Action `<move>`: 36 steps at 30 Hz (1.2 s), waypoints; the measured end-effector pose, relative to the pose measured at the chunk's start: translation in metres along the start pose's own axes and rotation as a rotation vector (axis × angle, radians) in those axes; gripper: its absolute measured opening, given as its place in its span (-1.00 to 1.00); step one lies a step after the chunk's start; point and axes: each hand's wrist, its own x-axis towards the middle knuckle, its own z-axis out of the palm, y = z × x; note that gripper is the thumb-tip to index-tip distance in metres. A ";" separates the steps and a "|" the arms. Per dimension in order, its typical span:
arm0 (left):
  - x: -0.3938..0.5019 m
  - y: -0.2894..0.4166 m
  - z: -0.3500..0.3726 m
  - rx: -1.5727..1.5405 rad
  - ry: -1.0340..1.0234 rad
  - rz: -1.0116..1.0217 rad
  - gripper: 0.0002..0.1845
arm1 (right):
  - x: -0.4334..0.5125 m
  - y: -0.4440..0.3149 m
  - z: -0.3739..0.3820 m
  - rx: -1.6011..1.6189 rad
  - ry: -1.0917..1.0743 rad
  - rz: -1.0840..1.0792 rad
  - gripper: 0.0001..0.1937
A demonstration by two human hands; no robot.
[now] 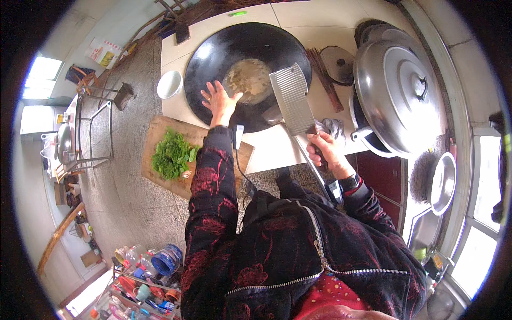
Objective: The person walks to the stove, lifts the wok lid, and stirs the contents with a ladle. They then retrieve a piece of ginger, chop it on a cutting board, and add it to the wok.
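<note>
My left hand [220,102] is over the near left side of a large black wok [208,48], its fingers spread and nothing held. Whether it touches the wok's wall cannot be told. Cloudy liquid with pale pieces [249,80] sits in the wok's bottom. In my right hand [330,154] is the handle of a cleaver [294,100], its ridged blade raised over the wok's right rim. Below the blade rests a metal ladle or spatula [273,115] with a long handle. Chopped leafy greens [172,156] lie on a wooden cutting board [212,186], partly hidden by my left sleeve.
A white bowl [170,85] stands left of the wok. To its right lie wooden chopsticks [329,86], a round lid [337,66] and a grey cloth [333,129]. Farther right is a big pot with a domed metal lid [394,96]. A metal basin [443,184] sits far right.
</note>
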 end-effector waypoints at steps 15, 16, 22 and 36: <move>-0.232 -0.228 -0.161 -0.287 0.394 0.076 -0.14 | 0.016 0.108 0.102 -1.077 0.018 -0.425 -0.50; -0.266 -0.260 -0.178 -0.263 0.387 0.070 -0.18 | 0.023 0.129 0.111 -1.128 0.034 -0.531 -0.50; -0.502 -0.428 -0.250 -0.214 0.561 -0.377 -0.23 | 0.055 0.225 0.142 -1.425 0.183 -0.639 -0.44; -0.727 -0.566 -0.221 -0.296 0.651 -1.031 -0.33 | 0.109 0.215 0.261 -1.824 -0.015 -0.765 -0.48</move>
